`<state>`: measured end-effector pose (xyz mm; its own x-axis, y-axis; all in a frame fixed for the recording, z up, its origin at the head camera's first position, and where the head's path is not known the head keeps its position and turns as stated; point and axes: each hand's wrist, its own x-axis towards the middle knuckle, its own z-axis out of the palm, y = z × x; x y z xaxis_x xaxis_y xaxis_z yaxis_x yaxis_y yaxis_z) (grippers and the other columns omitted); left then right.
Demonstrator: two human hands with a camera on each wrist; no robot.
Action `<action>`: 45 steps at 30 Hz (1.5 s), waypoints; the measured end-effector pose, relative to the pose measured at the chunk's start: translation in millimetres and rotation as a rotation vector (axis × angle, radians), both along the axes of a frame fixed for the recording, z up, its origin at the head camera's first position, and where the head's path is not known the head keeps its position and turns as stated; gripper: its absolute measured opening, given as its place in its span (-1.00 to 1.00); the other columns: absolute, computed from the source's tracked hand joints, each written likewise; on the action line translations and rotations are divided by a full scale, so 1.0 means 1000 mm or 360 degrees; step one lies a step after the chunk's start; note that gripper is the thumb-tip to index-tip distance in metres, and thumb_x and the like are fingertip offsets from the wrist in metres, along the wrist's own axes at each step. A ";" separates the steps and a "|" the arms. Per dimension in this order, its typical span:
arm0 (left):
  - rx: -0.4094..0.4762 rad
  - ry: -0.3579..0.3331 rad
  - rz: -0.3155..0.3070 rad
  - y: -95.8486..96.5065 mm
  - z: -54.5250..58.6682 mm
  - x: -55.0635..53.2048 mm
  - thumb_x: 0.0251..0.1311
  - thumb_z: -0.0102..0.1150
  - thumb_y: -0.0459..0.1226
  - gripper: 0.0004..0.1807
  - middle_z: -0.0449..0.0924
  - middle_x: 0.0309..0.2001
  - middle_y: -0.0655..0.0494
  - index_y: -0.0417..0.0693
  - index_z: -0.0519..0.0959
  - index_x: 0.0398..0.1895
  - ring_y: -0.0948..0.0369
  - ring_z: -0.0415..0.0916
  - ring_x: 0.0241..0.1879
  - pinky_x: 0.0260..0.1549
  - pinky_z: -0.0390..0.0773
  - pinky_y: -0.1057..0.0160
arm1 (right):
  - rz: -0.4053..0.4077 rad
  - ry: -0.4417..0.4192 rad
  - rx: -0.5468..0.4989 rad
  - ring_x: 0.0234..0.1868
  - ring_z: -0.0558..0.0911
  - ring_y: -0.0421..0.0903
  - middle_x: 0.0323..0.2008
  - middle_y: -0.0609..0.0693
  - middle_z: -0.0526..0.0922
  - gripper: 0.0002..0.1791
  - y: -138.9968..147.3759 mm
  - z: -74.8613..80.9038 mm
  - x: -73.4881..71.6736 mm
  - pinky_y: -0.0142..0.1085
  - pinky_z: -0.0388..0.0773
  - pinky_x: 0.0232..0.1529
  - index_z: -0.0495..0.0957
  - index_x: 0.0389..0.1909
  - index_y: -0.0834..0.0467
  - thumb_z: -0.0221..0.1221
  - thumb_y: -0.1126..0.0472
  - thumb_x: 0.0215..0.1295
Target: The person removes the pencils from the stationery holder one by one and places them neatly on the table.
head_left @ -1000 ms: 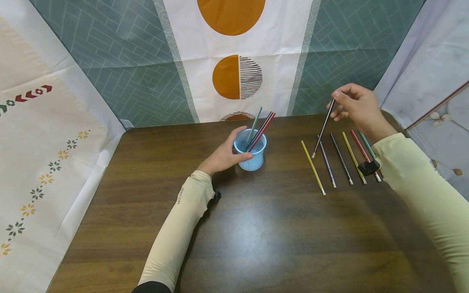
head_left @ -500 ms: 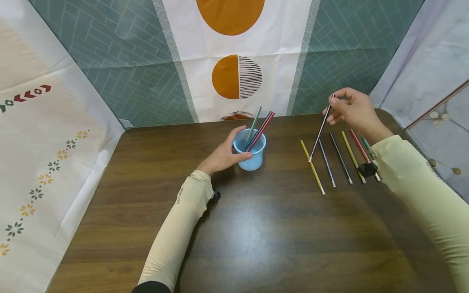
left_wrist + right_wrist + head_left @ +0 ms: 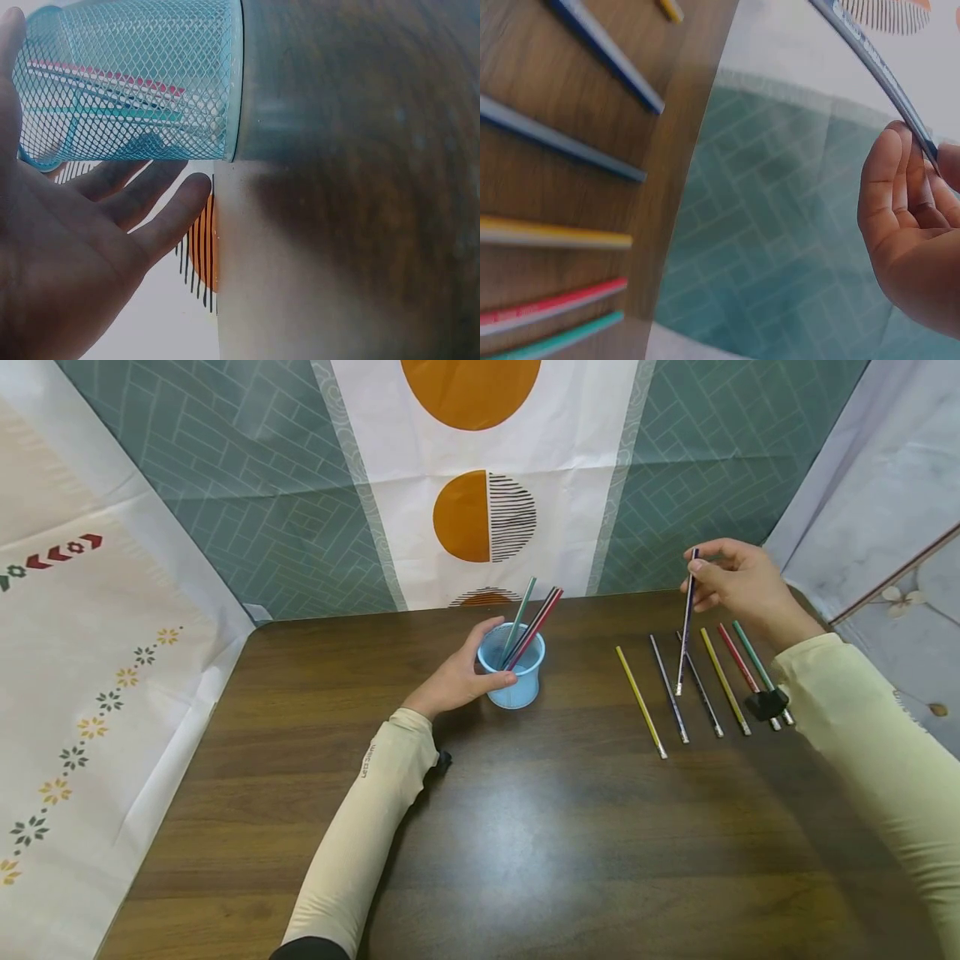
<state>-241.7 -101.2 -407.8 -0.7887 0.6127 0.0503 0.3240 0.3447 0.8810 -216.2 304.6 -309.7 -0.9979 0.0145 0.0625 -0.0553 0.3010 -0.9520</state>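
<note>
My left hand holds the light blue mesh pencil cup, thumb at the near rim and fingers on the far left side. Several pencils lean in the cup, among them a green pencil and a red pencil. At the right, my right hand pinches a dark pencil near its upper end. This pencil hangs almost upright, its metal-tipped end down, in front of the pencils on the table. In the right wrist view the held dark pencil runs up and left from the fingertips.
A spaced row lies on the brown table: a yellow pencil, a purplish pencil, a dark pencil, a second yellow pencil, a red pencil and a green pencil. Cloth-covered walls stand behind and at both sides.
My right hand first shifts slightly left, then back to the right, and the pinched pencil swings from slanted to nearly upright. The left hand and cup stay in place.
</note>
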 end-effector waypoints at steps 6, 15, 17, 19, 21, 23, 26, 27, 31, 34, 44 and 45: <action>-0.0012 -0.0004 0.0005 0.000 0.001 0.001 0.07 0.35 0.11 -0.04 0.26 0.26 0.18 0.56 -0.06 0.44 0.15 0.35 0.13 0.08 0.41 0.03 | -0.0045 -0.0046 0.0028 -0.50 0.64 -0.14 -0.43 -0.06 0.68 -0.77 0.025 -0.004 -0.001 -0.33 0.60 -0.49 0.52 0.01 0.03 0.15 0.13 0.37; -0.0023 -0.0020 0.0015 0.000 0.002 0.002 0.06 0.35 0.13 -0.02 0.26 0.27 0.19 0.50 -0.07 0.46 0.14 0.35 0.13 0.07 0.43 0.03 | -0.0125 -0.0107 0.0070 -0.55 0.61 -0.16 -0.48 -0.10 0.67 -0.82 0.059 -0.005 -0.004 -0.33 0.59 -0.55 0.54 -0.07 0.00 0.19 0.14 0.34; -0.0026 -0.0021 0.0018 0.000 0.002 0.002 0.06 0.34 0.14 -0.03 0.25 0.28 0.20 0.56 -0.07 0.45 0.14 0.34 0.14 0.07 0.42 0.02 | -0.0145 -0.0149 0.0130 -0.54 0.60 -0.17 -0.48 -0.13 0.66 -0.83 0.067 -0.006 -0.006 -0.33 0.59 -0.54 0.52 -0.07 -0.02 0.18 0.12 0.36; -0.0026 -0.0023 0.0019 -0.001 0.002 0.002 0.06 0.34 0.14 -0.04 0.24 0.29 0.20 0.61 -0.07 0.43 0.14 0.33 0.15 0.07 0.42 0.02 | -0.0168 -0.0191 0.0177 -0.54 0.59 -0.18 -0.49 -0.15 0.64 -0.82 0.076 -0.007 -0.007 -0.33 0.59 -0.54 0.50 -0.07 -0.01 0.17 0.10 0.36; -0.0030 -0.0025 0.0023 -0.001 0.002 0.002 0.06 0.34 0.14 -0.05 0.22 0.29 0.20 0.64 -0.07 0.42 0.14 0.33 0.15 0.06 0.43 0.02 | -0.0179 -0.0220 0.0222 -0.55 0.59 -0.18 -0.49 -0.18 0.64 -0.82 0.086 -0.009 -0.008 -0.33 0.58 -0.54 0.48 -0.07 0.01 0.16 0.10 0.37; -0.0031 -0.0030 0.0023 -0.001 0.002 0.002 0.06 0.34 0.14 -0.06 0.22 0.29 0.20 0.67 -0.07 0.40 0.13 0.32 0.15 0.06 0.44 0.03 | -0.0180 -0.0251 0.0228 -0.56 0.59 -0.18 -0.51 -0.18 0.64 -0.83 0.095 -0.011 -0.009 -0.32 0.58 -0.54 0.49 -0.09 0.01 0.18 0.10 0.36; -0.0037 -0.0031 0.0025 0.000 0.002 0.002 0.06 0.34 0.14 -0.06 0.21 0.29 0.20 0.69 -0.07 0.39 0.14 0.32 0.15 0.05 0.44 0.03 | -0.0168 -0.0310 0.0209 -0.56 0.61 -0.17 -0.51 -0.15 0.65 -0.87 0.108 -0.016 -0.009 -0.28 0.60 -0.52 0.51 -0.14 -0.01 0.19 0.10 0.34; -0.0035 -0.0031 0.0023 0.000 0.002 0.003 0.06 0.34 0.14 -0.06 0.21 0.29 0.20 0.69 -0.07 0.39 0.14 0.32 0.16 0.05 0.44 0.03 | -0.0163 -0.0336 0.0205 -0.55 0.61 -0.16 -0.50 -0.15 0.65 -0.88 0.112 -0.017 -0.010 -0.26 0.61 -0.50 0.52 -0.16 -0.02 0.20 0.10 0.34; -0.0026 -0.0025 0.0018 0.001 0.001 0.002 0.06 0.35 0.12 -0.06 0.21 0.30 0.20 0.67 -0.07 0.41 0.14 0.32 0.16 0.07 0.43 0.04 | -0.0143 -0.0409 0.0313 -0.51 0.64 -0.15 -0.48 -0.14 0.61 -0.93 0.125 -0.025 -0.011 -0.20 0.63 -0.44 0.55 -0.21 -0.08 0.19 0.07 0.35; -0.0016 -0.0016 0.0013 0.000 0.001 0.001 0.07 0.35 0.11 -0.05 0.22 0.29 0.21 0.64 -0.07 0.42 0.15 0.33 0.15 0.07 0.43 0.05 | -0.0125 -0.0435 0.0469 -0.51 0.63 -0.14 -0.51 -0.12 0.59 -0.83 0.133 -0.031 -0.011 -0.21 0.63 -0.43 0.53 -0.16 0.01 0.17 0.02 0.36; 0.0003 -0.0030 -0.0002 0.000 0.001 0.003 0.08 0.35 0.10 -0.03 0.26 0.26 0.21 0.52 -0.07 0.46 0.16 0.37 0.11 0.05 0.44 0.06 | -0.0026 -0.0468 0.0716 -0.52 0.58 -0.04 -0.54 0.02 0.55 -0.54 0.156 -0.067 -0.013 -0.11 0.63 -0.45 0.43 -0.04 0.46 0.12 0.08 0.40; 0.0004 -0.0032 -0.0003 -0.001 0.001 0.002 0.08 0.35 0.10 -0.03 0.26 0.26 0.21 0.52 -0.07 0.46 0.16 0.36 0.12 0.05 0.44 0.05 | -0.0015 -0.0476 0.0720 -0.52 0.58 -0.03 -0.54 0.03 0.55 -0.52 0.156 -0.070 -0.014 -0.11 0.63 -0.45 0.41 -0.03 0.49 0.12 0.09 0.40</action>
